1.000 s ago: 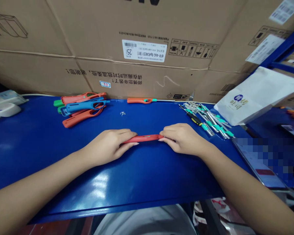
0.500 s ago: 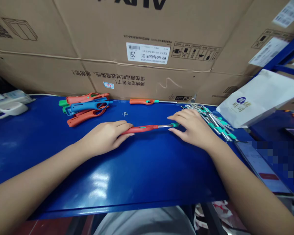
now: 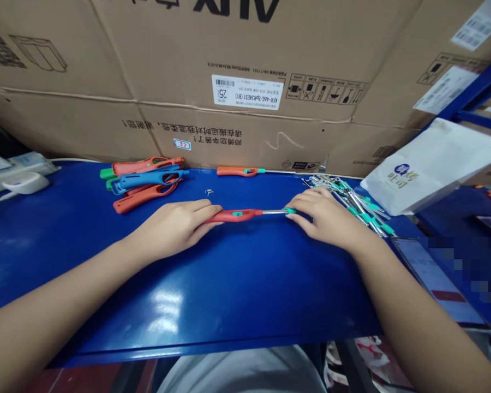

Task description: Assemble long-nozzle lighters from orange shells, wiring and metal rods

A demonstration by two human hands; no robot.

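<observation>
A red long-nosed lighter (image 3: pixel 237 215) lies across the middle of the blue table (image 3: pixel 229 284). My left hand (image 3: pixel 175 226) is closed around its red handle end. My right hand (image 3: pixel 327 215) pinches the teal tip of its thin metal tube. The tube sticks out to the right of the red body, between my two hands.
A heap of red, blue and green lighter shells (image 3: pixel 145 180) lies at the back left. One more red lighter (image 3: pixel 245 171) rests against the cardboard boxes (image 3: pixel 245 82). Several metal tubes with teal ends (image 3: pixel 352 199) are piled at the right, beside a white bag (image 3: pixel 429 164).
My right hand slid rightward off the red body toward the pile of tubes. A metal tube with a teal tip now shows between my hands. My left hand stayed put.
</observation>
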